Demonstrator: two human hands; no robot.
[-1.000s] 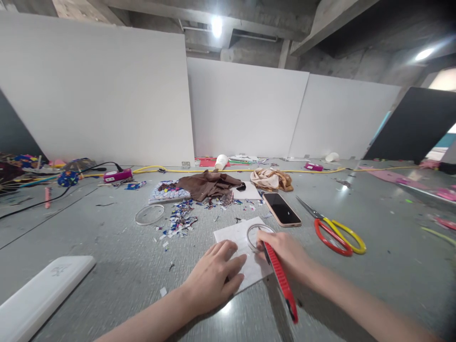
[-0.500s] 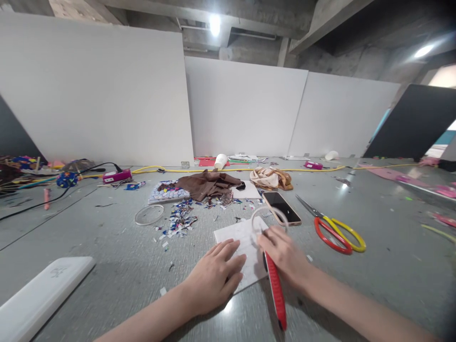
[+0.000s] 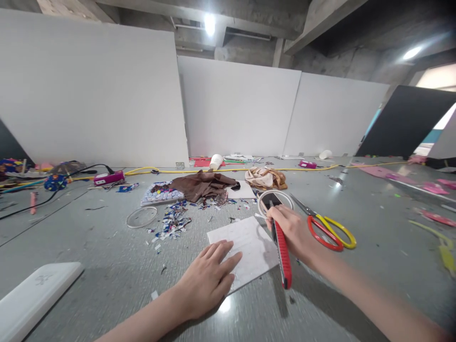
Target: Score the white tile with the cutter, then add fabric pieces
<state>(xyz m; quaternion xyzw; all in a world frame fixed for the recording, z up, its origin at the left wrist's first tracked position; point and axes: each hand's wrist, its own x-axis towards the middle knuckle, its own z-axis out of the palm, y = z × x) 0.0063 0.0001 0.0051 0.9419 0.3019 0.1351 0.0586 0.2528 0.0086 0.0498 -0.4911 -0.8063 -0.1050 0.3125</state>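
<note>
My left hand (image 3: 210, 278) lies with fingers spread on the left part of a white board (image 3: 251, 242), which rests on the grey table. My right hand (image 3: 290, 230) is closed, just off the board's right side. In it is a red utility knife (image 3: 284, 256), handle slanting down toward me; the blade end is hidden. The same fingers hold a thin white ring (image 3: 290, 198), through which part of a phone (image 3: 270, 200) shows. Right of that hand lie scissors (image 3: 329, 232) with red and yellow handles.
Left of the board lie a clear ring (image 3: 141, 217) and scattered scraps (image 3: 173, 223). Brown cloth (image 3: 204, 185), a tan scrunchie (image 3: 266, 177) and a white cup (image 3: 215, 161) are farther back. A white power bank (image 3: 39, 299) is at lower left; a yellow cord (image 3: 228, 170) crosses the back.
My right hand has lifted and moved away from the board with the knife and the white ring, uncovering the board's right part. My left hand keeps its place on the board. The view has shifted slightly.
</note>
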